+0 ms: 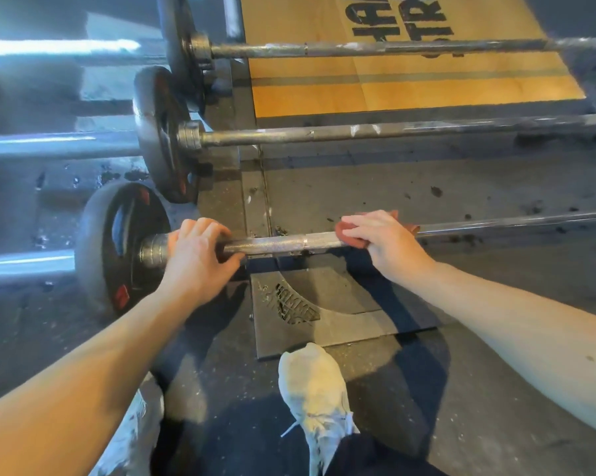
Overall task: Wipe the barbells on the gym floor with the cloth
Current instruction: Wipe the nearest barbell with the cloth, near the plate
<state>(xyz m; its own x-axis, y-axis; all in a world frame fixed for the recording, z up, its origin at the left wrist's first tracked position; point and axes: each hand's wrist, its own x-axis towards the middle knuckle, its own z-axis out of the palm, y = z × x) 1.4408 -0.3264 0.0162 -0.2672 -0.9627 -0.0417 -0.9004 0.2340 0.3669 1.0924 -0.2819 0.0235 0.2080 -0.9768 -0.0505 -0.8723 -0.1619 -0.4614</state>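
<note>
Three barbells lie across the dark gym floor. The nearest barbell (282,242) has a knurled steel shaft and a black plate (118,249) at its left end. My left hand (200,255) grips that shaft right beside the collar. My right hand (382,242) holds a reddish cloth (344,231) wrapped over the same shaft, further right. The middle barbell (358,132) and the far barbell (358,49) lie beyond, both with white smudges on their shafts.
A wooden lifting platform (392,84) with black lettering lies under the far bars. A dark metal plate with a logo (306,310) sits on the floor below the near bar. My white shoe (313,389) stands just before it. Debris specks dot the floor.
</note>
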